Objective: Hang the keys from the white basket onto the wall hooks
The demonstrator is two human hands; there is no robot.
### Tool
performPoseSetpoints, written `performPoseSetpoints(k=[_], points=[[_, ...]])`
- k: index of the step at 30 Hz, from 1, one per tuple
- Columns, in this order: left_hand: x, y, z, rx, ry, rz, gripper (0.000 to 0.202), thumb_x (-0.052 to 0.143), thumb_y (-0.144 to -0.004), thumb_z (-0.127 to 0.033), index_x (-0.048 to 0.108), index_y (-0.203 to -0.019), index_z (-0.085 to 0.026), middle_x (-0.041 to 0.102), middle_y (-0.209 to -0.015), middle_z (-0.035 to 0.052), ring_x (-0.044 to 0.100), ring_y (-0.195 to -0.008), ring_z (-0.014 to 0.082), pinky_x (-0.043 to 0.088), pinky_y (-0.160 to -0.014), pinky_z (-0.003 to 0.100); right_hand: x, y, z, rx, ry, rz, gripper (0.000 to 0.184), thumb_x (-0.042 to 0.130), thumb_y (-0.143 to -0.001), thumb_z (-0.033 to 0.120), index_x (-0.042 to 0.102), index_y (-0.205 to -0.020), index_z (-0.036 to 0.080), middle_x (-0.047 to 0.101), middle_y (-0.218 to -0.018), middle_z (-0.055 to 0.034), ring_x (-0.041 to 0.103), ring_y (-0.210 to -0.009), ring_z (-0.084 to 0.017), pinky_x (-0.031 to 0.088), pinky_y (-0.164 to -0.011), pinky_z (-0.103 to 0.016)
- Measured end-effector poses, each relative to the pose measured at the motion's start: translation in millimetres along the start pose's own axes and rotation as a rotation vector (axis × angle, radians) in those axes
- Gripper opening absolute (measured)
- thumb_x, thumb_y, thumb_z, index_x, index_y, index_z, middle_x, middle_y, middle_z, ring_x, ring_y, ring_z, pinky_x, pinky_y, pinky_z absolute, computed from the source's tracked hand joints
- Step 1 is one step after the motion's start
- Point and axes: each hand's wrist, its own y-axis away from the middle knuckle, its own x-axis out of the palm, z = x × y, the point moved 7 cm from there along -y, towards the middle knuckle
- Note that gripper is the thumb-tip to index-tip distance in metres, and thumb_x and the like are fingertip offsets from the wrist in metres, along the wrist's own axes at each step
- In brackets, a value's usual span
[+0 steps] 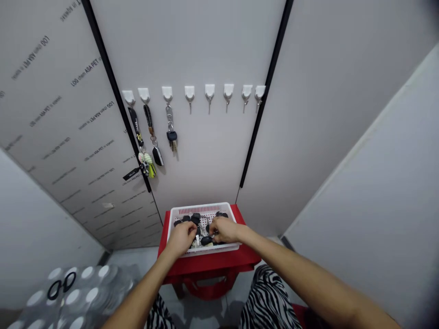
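Both of my hands are down in a white plastic basket [205,252] holding a heap of keys [206,241], many with black heads. Over the left part of the heap, my left hand [183,236] has its thumb and fingers pinched together; what is between them cannot be made out. My right hand [224,229] reaches into the right part with curled fingers, their tips down among the keys and partly hidden. The basket rests on a red cloth [206,262] draped over a small stand.
Several white hooks [190,93] line the wall. The left three carry a keychain with charms [147,163], a black strap with a car key [157,156] and a key bunch [172,137]. Capped bottles [92,294] with black-handled scissors [61,285] stand at lower left.
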Motion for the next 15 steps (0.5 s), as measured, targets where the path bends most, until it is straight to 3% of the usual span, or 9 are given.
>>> performPoseSetpoints(k=[2, 5, 10, 12, 15], points=[[-0.3, 0.3, -0.4, -0.002, 0.014, 0.000, 0.020, 0.036, -0.067, -0.020, 0.055, -0.072, -0.017, 0.056, -0.069, 0.0019, 0.049, -0.063, 0.0105, 0.033, -0.058, 0.020, -4.3, -2.0, -3.0, 0.010, -0.034, -0.079, 0.012, 0.048, -0.058, 0.022, 0.058, -0.059, 0.015, 0.054, -0.055, -0.0008, 0.044, -0.054, -0.009, 0.029, -0.048, -0.018], [-1.6, 1.0, -1.5, -0.001, 0.033, -0.008, 0.020, 0.036, -0.066, -0.020, 0.055, -0.073, -0.017, 0.057, -0.071, 0.0021, 0.049, -0.065, 0.0108, 0.034, -0.059, 0.020, -18.4, -5.5, -14.1, 0.093, -0.209, -0.215, 0.021, 0.038, -0.066, 0.022, 0.053, -0.054, 0.012, 0.047, -0.047, 0.0010, 0.039, -0.046, -0.007, 0.028, -0.044, -0.017], [-0.9, 1.3, -1.3, 0.011, 0.063, -0.007, 0.020, 0.037, -0.066, -0.020, 0.055, -0.074, -0.017, 0.057, -0.071, 0.0022, 0.050, -0.065, 0.0110, 0.034, -0.060, 0.021, -26.4, -10.2, -18.5, 0.145, -0.604, -0.251, 0.022, 0.034, -0.069, 0.025, 0.051, -0.064, 0.013, 0.049, -0.050, 0.0023, 0.043, -0.045, -0.006, 0.031, -0.042, -0.016], [-0.1, 1.7, -1.2, 0.021, 0.070, -0.005, 0.020, 0.037, -0.066, -0.021, 0.055, -0.075, -0.017, 0.057, -0.070, 0.0022, 0.049, -0.064, 0.0109, 0.035, -0.059, 0.021, -29.6, -9.0, -14.5, 0.123, -0.602, -0.269, 0.019, 0.038, -0.067, 0.025, 0.053, -0.070, 0.014, 0.053, -0.057, 0.0014, 0.047, -0.050, -0.007, 0.034, -0.046, -0.016], [0.3, 2.5, -1.7, 0.026, 0.066, -0.003, 0.020, 0.037, -0.066, -0.020, 0.055, -0.074, -0.017, 0.057, -0.069, 0.0021, 0.049, -0.063, 0.0107, 0.034, -0.059, 0.020, -24.0, -4.1, -7.4, 0.106, -0.310, -0.149, 0.013, 0.051, -0.056, 0.021, 0.057, -0.066, 0.015, 0.056, -0.058, 0.0004, 0.048, -0.054, -0.009, 0.034, -0.048, -0.018]])
